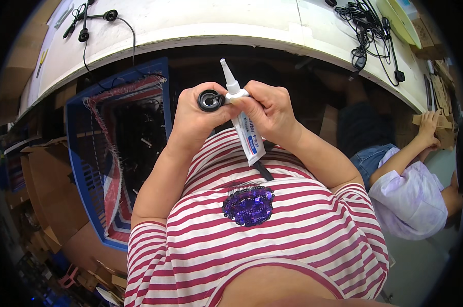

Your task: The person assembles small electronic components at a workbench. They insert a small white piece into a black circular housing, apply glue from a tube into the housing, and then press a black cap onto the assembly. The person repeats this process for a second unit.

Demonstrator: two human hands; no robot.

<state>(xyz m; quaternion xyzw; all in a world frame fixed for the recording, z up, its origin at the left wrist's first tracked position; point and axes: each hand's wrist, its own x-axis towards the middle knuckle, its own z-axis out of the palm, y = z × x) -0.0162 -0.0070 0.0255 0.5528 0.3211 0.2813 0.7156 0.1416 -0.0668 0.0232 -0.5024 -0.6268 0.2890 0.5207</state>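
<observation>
Both my hands are raised together in front of my striped shirt. My left hand (191, 118) is closed around a black round part (209, 101) with a hollow, ringed end facing up. My right hand (273, 113) pinches a white and blue glue tube (249, 140) just below its neck. The tube's long white nozzle (230, 77) points up and away, with no cap on it. Fingertips of the two hands almost meet at the tube's neck. Below the tube's lower end a black strip (263, 171) shows; what it belongs to is hidden.
A white table (211, 23) runs across the far side, with black corded parts (108, 16) at left and tangled black cables (367, 30) at right. A blue basket (78, 169) with a striped liner stands at left. Another person (405, 194) works at right near cardboard pieces.
</observation>
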